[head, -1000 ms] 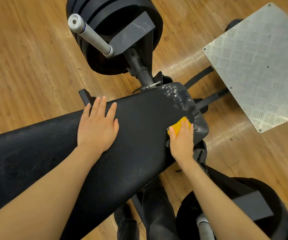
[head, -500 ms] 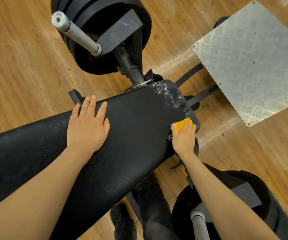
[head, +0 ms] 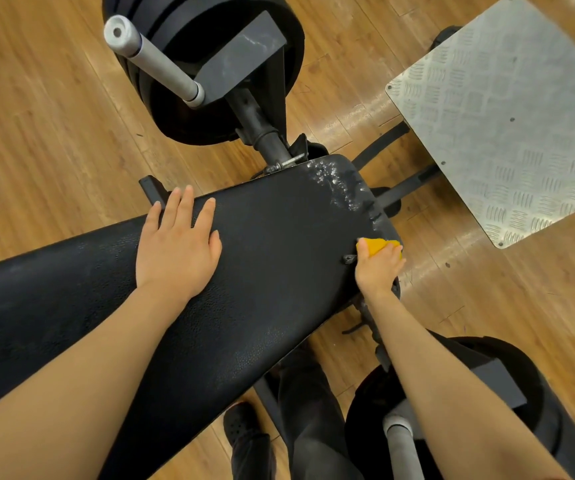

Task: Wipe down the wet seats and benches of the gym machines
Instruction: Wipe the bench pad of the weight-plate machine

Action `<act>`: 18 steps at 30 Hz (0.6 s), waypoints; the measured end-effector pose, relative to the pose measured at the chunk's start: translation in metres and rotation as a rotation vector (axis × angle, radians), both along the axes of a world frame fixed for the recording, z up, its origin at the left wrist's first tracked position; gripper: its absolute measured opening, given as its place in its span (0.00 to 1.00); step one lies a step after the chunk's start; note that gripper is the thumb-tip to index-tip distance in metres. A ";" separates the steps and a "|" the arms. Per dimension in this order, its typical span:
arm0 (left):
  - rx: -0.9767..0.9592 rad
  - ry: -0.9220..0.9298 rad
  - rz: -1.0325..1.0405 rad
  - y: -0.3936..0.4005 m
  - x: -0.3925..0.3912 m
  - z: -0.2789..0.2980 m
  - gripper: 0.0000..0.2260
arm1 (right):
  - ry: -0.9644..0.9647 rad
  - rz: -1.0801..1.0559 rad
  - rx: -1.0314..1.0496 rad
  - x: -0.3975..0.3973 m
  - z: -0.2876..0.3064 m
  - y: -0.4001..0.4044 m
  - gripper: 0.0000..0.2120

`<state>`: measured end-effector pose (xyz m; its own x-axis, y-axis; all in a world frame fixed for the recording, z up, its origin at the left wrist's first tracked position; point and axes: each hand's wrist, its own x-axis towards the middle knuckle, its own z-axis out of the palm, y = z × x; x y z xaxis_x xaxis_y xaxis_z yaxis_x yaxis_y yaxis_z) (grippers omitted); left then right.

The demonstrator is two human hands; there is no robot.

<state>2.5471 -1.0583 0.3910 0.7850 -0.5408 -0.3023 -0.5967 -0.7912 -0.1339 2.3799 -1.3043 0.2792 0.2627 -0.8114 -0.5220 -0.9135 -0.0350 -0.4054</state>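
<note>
- Nearest you, your two bare forearms reach forward from the bottom of the view; between them, low down, your dark trouser leg and a dark shoe stand on the wooden floor
- At lower right, a stack of black weight plates sits on a grey bar beside your right forearm
- A long black padded bench runs from the left edge up toward the centre right; its surface is pebbled
- Your left hand lies flat, palm down, on the bench, fingers straight and slightly spread; it holds nothing
- Your right hand rests at the bench's right edge; its fingers curl over a yellow cloth and press it against the pad's rim
- Just beyond the cloth, the far corner of the bench carries a patch of wet droplets that glints pale against the black
- Past that corner, a black steel post joins the bench to a second stack of black weight plates; a grey bar juts out of it toward the left
- At far right, a silver tread-pattern footplate sits on dark struts above the floor
</note>
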 end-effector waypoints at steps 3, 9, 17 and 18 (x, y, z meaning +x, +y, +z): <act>-0.004 -0.003 0.003 0.000 0.000 0.001 0.25 | -0.036 0.019 -0.020 -0.005 0.011 0.013 0.35; -0.002 0.000 0.002 0.000 -0.001 0.000 0.25 | -0.101 0.128 0.047 -0.030 0.028 0.073 0.34; 0.001 -0.009 0.000 0.000 0.000 0.000 0.25 | -0.038 0.156 -0.027 0.001 -0.014 -0.030 0.34; 0.001 -0.010 0.000 0.000 0.000 0.000 0.25 | -0.017 0.157 -0.013 0.004 -0.021 -0.043 0.38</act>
<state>2.5470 -1.0581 0.3912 0.7878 -0.5405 -0.2954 -0.5955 -0.7909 -0.1408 2.3839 -1.3472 0.2586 0.3955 -0.7666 -0.5059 -0.8893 -0.1819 -0.4196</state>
